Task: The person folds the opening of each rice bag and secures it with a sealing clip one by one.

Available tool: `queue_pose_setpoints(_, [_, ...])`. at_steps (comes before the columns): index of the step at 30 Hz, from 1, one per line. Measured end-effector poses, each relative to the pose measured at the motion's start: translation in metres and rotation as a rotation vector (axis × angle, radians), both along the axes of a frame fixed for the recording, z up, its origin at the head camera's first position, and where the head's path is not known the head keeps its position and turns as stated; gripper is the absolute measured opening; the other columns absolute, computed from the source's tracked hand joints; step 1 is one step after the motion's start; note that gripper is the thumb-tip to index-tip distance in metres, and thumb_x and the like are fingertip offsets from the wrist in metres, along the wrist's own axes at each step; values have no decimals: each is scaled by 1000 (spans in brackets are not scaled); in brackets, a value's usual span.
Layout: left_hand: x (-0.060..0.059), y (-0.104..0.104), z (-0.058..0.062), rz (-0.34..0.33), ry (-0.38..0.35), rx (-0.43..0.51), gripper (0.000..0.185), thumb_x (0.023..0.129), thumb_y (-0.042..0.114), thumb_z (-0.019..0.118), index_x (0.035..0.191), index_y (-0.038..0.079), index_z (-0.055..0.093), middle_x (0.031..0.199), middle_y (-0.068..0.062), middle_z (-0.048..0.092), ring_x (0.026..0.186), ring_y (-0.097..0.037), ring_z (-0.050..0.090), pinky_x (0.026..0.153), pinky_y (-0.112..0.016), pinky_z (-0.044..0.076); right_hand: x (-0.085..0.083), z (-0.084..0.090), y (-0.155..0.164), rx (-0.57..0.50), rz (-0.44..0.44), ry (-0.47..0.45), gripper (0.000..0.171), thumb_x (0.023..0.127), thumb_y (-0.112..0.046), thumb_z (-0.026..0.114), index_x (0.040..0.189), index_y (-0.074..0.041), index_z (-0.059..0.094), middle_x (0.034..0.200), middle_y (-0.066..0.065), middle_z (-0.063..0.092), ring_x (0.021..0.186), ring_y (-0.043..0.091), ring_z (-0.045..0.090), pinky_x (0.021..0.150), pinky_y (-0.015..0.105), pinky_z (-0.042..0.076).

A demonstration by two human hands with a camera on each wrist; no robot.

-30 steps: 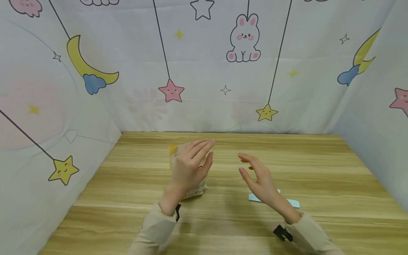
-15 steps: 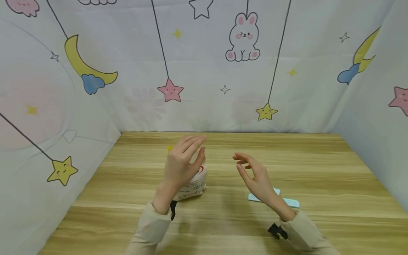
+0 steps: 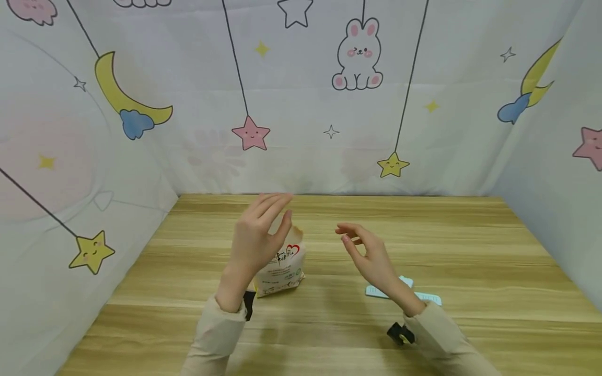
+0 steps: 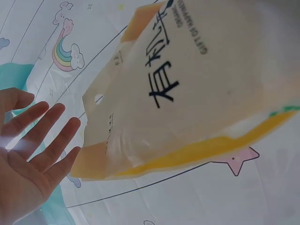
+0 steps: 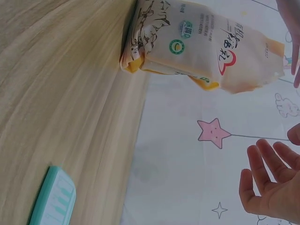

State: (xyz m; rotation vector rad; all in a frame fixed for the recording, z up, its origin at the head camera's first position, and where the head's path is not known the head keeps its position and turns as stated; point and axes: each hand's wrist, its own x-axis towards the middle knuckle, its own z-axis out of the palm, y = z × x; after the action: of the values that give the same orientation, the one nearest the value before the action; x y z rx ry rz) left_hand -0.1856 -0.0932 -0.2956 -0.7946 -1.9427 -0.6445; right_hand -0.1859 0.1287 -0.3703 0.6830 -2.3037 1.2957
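A cream plastic bag (image 3: 282, 274) with black writing and a red heart stands upright on the wooden table. My left hand (image 3: 256, 235) is raised in front of it and hides much of its top in the head view. In the left wrist view, the fingers (image 4: 42, 136) are spread beside the bag's upper end (image 4: 96, 136), holding nothing. My right hand (image 3: 369, 256), loosely bent and holding nothing, hovers to the right of the bag. Below and behind that wrist lies a light blue plastic strip-shaped piece (image 3: 429, 298), partly covered by the forearm.
The wooden table (image 3: 329, 334) ends at a white cloth backdrop (image 3: 301, 104) printed with stars, a moon and a rabbit. More cloth walls close in the left and right sides. A black strap mount (image 3: 401, 334) sits at the right wrist.
My left hand has drifted left, uncovering more of the bag's right side and heart. My right hand has shifted slightly left. The bag and blue piece stay in place.
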Motion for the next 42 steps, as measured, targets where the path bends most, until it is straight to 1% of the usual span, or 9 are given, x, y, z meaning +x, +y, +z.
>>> queue_pose_setpoints(3, [-1, -2, 0, 9, -3, 9, 24, 79, 3, 59, 102, 1, 65, 96, -11, 67, 91, -23, 61, 80, -31, 49, -4, -2, -2, -17, 14, -4, 24, 91, -12, 48, 114, -11, 57, 106, 4, 64, 95, 17, 60, 75, 31, 49])
queue_pose_setpoints(5, [-1, -3, 0, 5, -1, 22, 24, 78, 3, 61, 102, 1, 65, 96, -12, 67, 92, -24, 61, 81, -32, 49, -5, -1, -5, -25, 21, -2, 23, 91, -12, 49, 113, -10, 57, 106, 4, 64, 95, 19, 60, 75, 30, 49])
queue_pose_setpoints(10, [-3, -6, 0, 24, -5, 33, 25, 77, 4, 63, 102, 1, 65, 98, -13, 67, 93, -25, 61, 82, -34, 49, -8, -2, -11, -39, 31, -2, 23, 91, -11, 48, 112, -9, 58, 105, 6, 64, 95, 21, 61, 74, 30, 49])
queue_pose_setpoints(20, [-1, -10, 5, 85, -80, 6, 25, 80, 7, 63, 104, 2, 65, 104, -14, 65, 99, -27, 60, 85, -37, 48, -12, -3, -24, -58, 57, -39, 24, 93, -14, 46, 112, -7, 59, 110, 5, 63, 100, 16, 60, 77, 31, 48])
queue_pose_setpoints(25, [-2, -14, 7, 117, -114, -22, 24, 81, 9, 61, 105, 3, 65, 105, -13, 65, 100, -27, 59, 86, -38, 47, -14, -1, -29, -61, 64, -41, 25, 93, -16, 46, 114, -10, 58, 112, 5, 62, 102, 17, 58, 80, 33, 48])
queue_pose_setpoints(30, [-2, -16, 6, 148, -163, -59, 24, 83, 12, 60, 105, 5, 65, 106, -10, 65, 101, -26, 58, 85, -38, 48, -18, 0, -35, -76, 89, -43, 27, 93, -14, 46, 116, -8, 57, 115, 7, 61, 106, 20, 57, 82, 37, 47])
queue_pose_setpoints(34, [-2, -16, 5, 156, -185, -81, 23, 84, 14, 60, 104, 5, 66, 106, -9, 65, 99, -25, 59, 83, -38, 49, -20, 1, -41, -92, 109, -69, 27, 92, -10, 45, 117, -6, 56, 116, 10, 60, 107, 23, 56, 84, 41, 46])
queue_pose_setpoints(40, [-4, -15, 3, 153, -187, -115, 23, 84, 16, 60, 103, 4, 66, 105, -10, 66, 97, -25, 61, 82, -37, 49, -3, 27, -50, -97, 113, -76, 26, 92, -1, 43, 113, 5, 55, 113, 19, 60, 104, 30, 56, 82, 40, 46])
queue_pose_setpoints(42, [-5, -14, 1, 160, -178, -131, 23, 84, 16, 60, 103, 4, 66, 104, -10, 66, 95, -25, 61, 81, -37, 50, 0, 30, -52, -106, 120, -76, 26, 92, -2, 42, 113, 5, 55, 113, 20, 59, 104, 30, 57, 82, 40, 46])
